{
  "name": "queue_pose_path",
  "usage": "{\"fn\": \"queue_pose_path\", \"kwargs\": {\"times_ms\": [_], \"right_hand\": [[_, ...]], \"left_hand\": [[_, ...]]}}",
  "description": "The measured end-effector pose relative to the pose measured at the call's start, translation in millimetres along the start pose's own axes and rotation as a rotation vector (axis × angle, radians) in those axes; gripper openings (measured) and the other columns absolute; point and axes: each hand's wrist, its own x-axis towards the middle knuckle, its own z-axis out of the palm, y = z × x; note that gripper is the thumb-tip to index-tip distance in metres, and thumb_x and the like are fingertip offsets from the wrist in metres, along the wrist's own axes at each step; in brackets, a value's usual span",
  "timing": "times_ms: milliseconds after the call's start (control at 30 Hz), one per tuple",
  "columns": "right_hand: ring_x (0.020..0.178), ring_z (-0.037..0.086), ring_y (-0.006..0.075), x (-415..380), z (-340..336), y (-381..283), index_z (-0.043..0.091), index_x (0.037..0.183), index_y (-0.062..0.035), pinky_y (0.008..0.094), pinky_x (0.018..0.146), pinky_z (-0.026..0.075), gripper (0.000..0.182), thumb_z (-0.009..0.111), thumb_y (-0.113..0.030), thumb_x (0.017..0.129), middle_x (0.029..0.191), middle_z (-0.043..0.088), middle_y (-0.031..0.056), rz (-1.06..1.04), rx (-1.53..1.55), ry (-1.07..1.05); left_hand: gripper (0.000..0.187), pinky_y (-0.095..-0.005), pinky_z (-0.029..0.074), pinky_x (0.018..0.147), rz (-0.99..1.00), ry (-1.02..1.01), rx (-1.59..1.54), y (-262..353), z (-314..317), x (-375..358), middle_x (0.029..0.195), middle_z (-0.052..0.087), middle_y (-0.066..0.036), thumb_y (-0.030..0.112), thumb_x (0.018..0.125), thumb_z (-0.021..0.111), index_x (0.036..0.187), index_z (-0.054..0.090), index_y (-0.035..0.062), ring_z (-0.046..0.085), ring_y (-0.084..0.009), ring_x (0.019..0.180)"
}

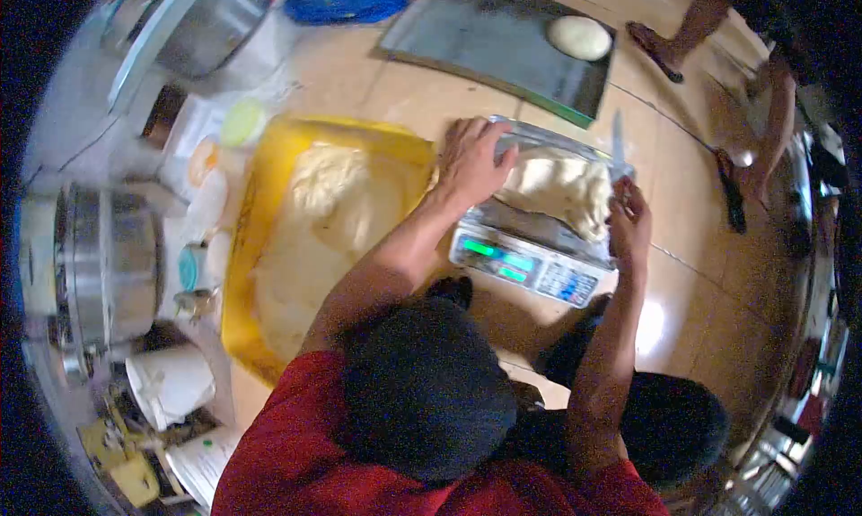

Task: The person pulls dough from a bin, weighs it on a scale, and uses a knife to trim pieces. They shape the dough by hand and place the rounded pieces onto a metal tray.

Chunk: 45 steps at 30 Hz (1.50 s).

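Observation:
A slab of pale dough (pixel 552 185) lies on the metal tray of a digital scale (pixel 530 266), whose display glows green. At the tray's left side is my left hand (pixel 476 161), thumb apart from the fingers, close to the dough and holding nothing. My right hand (pixel 630 218) is closed round the handle of a knife (pixel 618 143) at the tray's right edge, its blade pointing away from me. To the left, a yellow tub (pixel 241 287) contains a large mass of dough (pixel 328 188).
Beyond the scale a dark baking tray (pixel 476 40) bears one round dough ball (pixel 579 37). A blue plastic bag (pixel 346 0) lies at the back. Another person's sandalled feet (pixel 660 51) stand at right. Pots (pixel 112 251) and a white bucket (pixel 171 386) line the left.

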Motion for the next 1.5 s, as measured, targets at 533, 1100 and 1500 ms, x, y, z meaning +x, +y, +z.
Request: {"fn": "queue_pose_path", "kwargs": {"times_ms": [533, 1100, 1500], "right_hand": [[0.078, 0.058, 0.013, -90.9, 242.6, -71.8, 0.047, 0.122, 0.0001, 0.028, 0.064, 0.048, 0.04, 0.051, -0.004, 0.083, 0.085, 0.059, 0.0082, -0.265, -0.159, -0.714], [0.047, 0.049, 0.0082, -70.8, 129.1, -140.0, 0.056, 0.112, -0.0098, 0.0237, 0.038, 0.04, 0.026, 0.049, -0.015, 0.087, 0.063, 0.054, 0.0, 0.167, -0.317, -1.432], [0.049, 0.045, 0.0077, -11.6, -12.9, -67.8, 0.051, 0.117, 0.0011, 0.0233, 0.037, 0.034, 0.033, 0.054, -0.007, 0.085, 0.072, 0.053, 0.0039, 0.181, 0.145, -0.242]], "left_hand": [[0.023, -0.0436, 0.048, 0.074, -0.554, -0.405, 0.269, -185.2, -53.5, -175.9, 0.084, 0.064, -0.016, 0.03, 0.078, 0.063, 0.087, 0.065, 0.0083, 0.062, -0.0334, 0.082], [0.015, -0.0338, 0.048, 0.071, -0.199, 0.348, 0.217, -94.0, -162.9, -67.4, 0.09, 0.062, -0.013, 0.014, 0.08, 0.066, 0.087, 0.06, 0.0019, 0.06, -0.0234, 0.074], [0.102, -0.0468, 0.007, 0.11, -0.189, -0.715, -0.28, 41.0, 51.6, 13.5, 0.142, 0.023, -0.026, 0.058, 0.076, 0.059, 0.142, 0.007, 0.0011, 0.017, -0.033, 0.136]]}}
